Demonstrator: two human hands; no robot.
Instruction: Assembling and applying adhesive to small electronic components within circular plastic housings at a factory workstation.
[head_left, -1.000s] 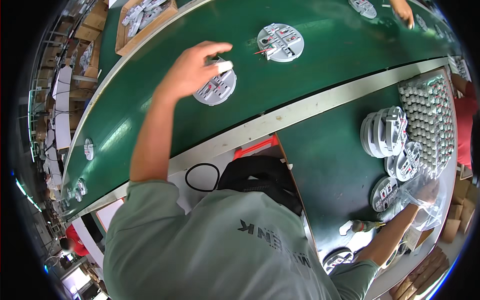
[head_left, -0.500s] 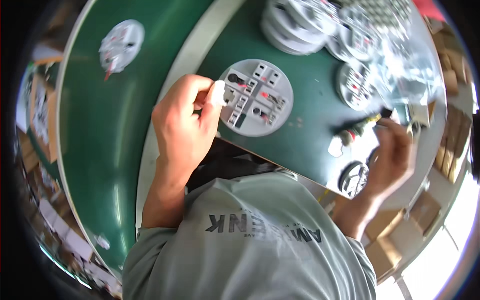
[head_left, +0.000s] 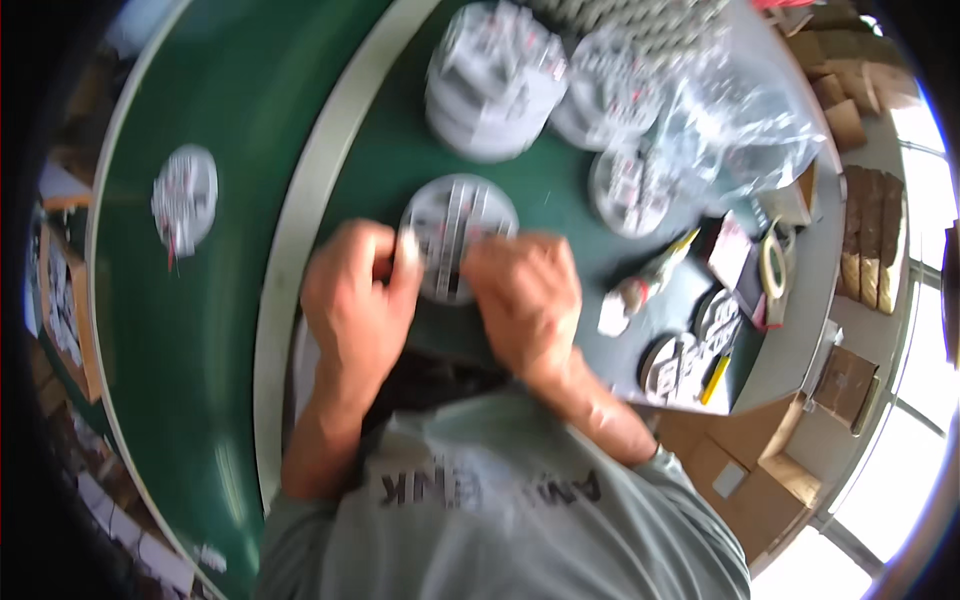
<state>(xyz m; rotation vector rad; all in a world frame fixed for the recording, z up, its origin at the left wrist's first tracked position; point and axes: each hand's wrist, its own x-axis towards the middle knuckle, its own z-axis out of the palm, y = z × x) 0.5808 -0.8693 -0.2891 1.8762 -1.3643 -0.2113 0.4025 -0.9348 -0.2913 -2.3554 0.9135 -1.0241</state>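
Observation:
A round grey plastic disc (head_left: 480, 200) with pale raised blocks, dark slots and small red details lies on the green table in front of me. At its left rim is my left hand (head_left: 358, 300), fingers curled in and the thumb, with a white cover on its tip, pressed against them. Whatever that pinch holds is hidden. Over the disc's lower right part my right hand (head_left: 530, 300) is bent down, fingers closed together. Its fingertips are blurred, so any small part in them cannot be made out.
A stack of similar discs (head_left: 490, 115) stands beyond, beside single discs (head_left: 630, 190) and a clear plastic bag (head_left: 735, 130). To the right lie a tool with a yellow tip (head_left: 640, 290), a tape roll (head_left: 773, 265), black-and-white round parts (head_left: 670, 368) and a yellow pen-like item (head_left: 716, 380). Another disc (head_left: 185, 200) lies left.
My right hand has come from the tools at the right to the disc, and its fingers are now closed there. My left hand stays by the disc's left side. The view has shifted.

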